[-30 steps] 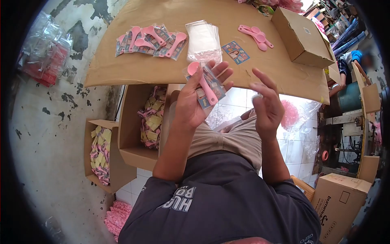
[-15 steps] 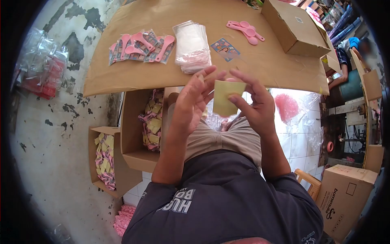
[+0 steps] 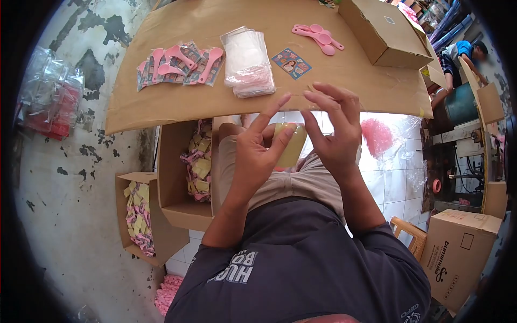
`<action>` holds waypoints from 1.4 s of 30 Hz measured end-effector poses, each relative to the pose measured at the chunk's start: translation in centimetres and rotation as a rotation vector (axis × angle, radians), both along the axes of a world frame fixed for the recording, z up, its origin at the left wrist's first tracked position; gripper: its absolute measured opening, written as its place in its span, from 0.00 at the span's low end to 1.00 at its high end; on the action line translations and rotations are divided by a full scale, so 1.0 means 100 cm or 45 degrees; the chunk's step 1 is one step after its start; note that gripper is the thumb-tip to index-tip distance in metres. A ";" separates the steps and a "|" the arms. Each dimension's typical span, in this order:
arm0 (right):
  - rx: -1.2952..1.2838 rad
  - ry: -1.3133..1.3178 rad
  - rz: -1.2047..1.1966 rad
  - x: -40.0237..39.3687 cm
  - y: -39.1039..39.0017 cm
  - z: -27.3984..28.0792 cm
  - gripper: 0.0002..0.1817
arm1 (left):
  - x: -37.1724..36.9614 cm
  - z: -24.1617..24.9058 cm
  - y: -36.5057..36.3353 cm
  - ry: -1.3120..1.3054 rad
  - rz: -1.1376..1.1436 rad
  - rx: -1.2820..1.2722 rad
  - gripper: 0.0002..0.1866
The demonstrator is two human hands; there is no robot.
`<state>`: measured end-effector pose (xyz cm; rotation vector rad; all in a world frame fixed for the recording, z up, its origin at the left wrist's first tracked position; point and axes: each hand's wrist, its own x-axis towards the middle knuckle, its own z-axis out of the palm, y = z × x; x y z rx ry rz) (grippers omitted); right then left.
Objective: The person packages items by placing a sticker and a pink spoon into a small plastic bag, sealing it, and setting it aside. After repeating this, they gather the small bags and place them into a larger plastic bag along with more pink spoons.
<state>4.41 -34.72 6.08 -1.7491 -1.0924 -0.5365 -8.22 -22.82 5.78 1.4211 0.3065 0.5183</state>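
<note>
My left hand (image 3: 259,148) holds a pale yellow packet (image 3: 291,146) between thumb and fingers, just in front of the table edge. Beside it my right hand (image 3: 335,126) has its fingers apart, with a faint clear strip near the fingertips; whether it grips the strip is too small to tell. Beyond the hands a printed card (image 3: 291,63) lies on the table, right of a stack of clear bags (image 3: 248,62). Pink spoons (image 3: 321,39) lie behind the card. More pink spoons (image 3: 176,58) rest on printed cards at the left.
The cardboard-covered table (image 3: 344,81) carries a closed box (image 3: 385,35) at the right. Two open boxes of packets (image 3: 199,167) (image 3: 139,215) stand left below the table. A printed carton (image 3: 460,258) and a stool (image 3: 409,237) are at the right. Another person (image 3: 466,56) bends down at far right.
The yellow packet has passed from my right hand to my left hand and sits lower. My right hand has let go of it and spread its fingers. The view has shifted slightly.
</note>
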 end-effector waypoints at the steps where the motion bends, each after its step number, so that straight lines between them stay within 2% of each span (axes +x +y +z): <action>1: -0.014 -0.093 -0.004 0.001 0.004 0.001 0.16 | -0.002 0.004 -0.001 0.058 -0.007 0.075 0.28; 3: -0.013 -0.188 -0.016 -0.001 0.011 0.003 0.14 | -0.005 0.005 0.001 0.111 -0.009 0.150 0.30; 5: 0.005 -0.221 -0.026 -0.002 0.015 0.003 0.14 | -0.007 0.002 0.004 0.113 -0.007 0.450 0.31; 13: 0.065 -0.212 0.033 -0.003 0.020 0.004 0.11 | -0.016 0.009 0.006 0.100 -0.027 0.615 0.31; 15: 0.146 0.049 0.082 -0.003 0.020 0.005 0.09 | -0.016 0.010 0.008 0.078 -0.035 0.608 0.31; 16: 0.146 0.048 0.081 -0.003 0.019 0.004 0.09 | -0.017 0.011 0.010 0.108 -0.065 0.565 0.30; 18: 0.309 0.444 0.146 0.003 0.017 0.000 0.07 | -0.017 0.007 0.011 0.139 -0.094 0.523 0.29; 19: 0.505 0.647 0.300 0.009 0.017 -0.001 0.05 | -0.015 0.001 0.011 0.055 -0.107 0.350 0.26; 20: 0.505 0.647 0.300 0.016 0.015 0.001 0.05 | -0.014 -0.003 0.011 -0.029 -0.120 0.177 0.23; 22: 0.935 1.059 0.406 0.026 0.008 0.008 0.03 | -0.017 -0.001 0.011 -0.008 -0.125 0.048 0.21; 23: 0.936 1.059 0.404 0.030 0.002 0.008 0.03 | -0.018 0.000 0.012 0.011 -0.130 -0.082 0.18; 26: 1.106 1.174 0.509 0.040 -0.014 0.007 0.04 | -0.015 -0.005 0.012 -0.042 -0.040 -0.132 0.14; 28: 1.003 1.192 0.744 0.037 -0.024 -0.001 0.06 | -0.012 -0.006 0.013 -0.076 -0.002 -0.112 0.13; 29: 1.006 1.193 0.743 0.035 -0.026 -0.008 0.06 | -0.010 -0.007 0.013 -0.113 0.034 -0.093 0.11; 32: 0.372 1.294 0.599 0.019 -0.030 -0.012 0.12 | -0.005 -0.007 0.014 -0.217 0.088 0.073 0.10; 34: 0.217 1.266 0.609 0.003 -0.019 -0.005 0.12 | -0.003 -0.008 0.014 -0.215 0.079 0.074 0.10; 37: 0.101 1.086 0.681 -0.002 -0.011 -0.018 0.11 | -0.004 -0.006 0.014 -0.163 0.034 0.001 0.10; 42: 0.056 1.238 0.700 0.005 -0.014 -0.013 0.10 | -0.005 -0.011 0.021 -0.103 -0.005 -0.053 0.11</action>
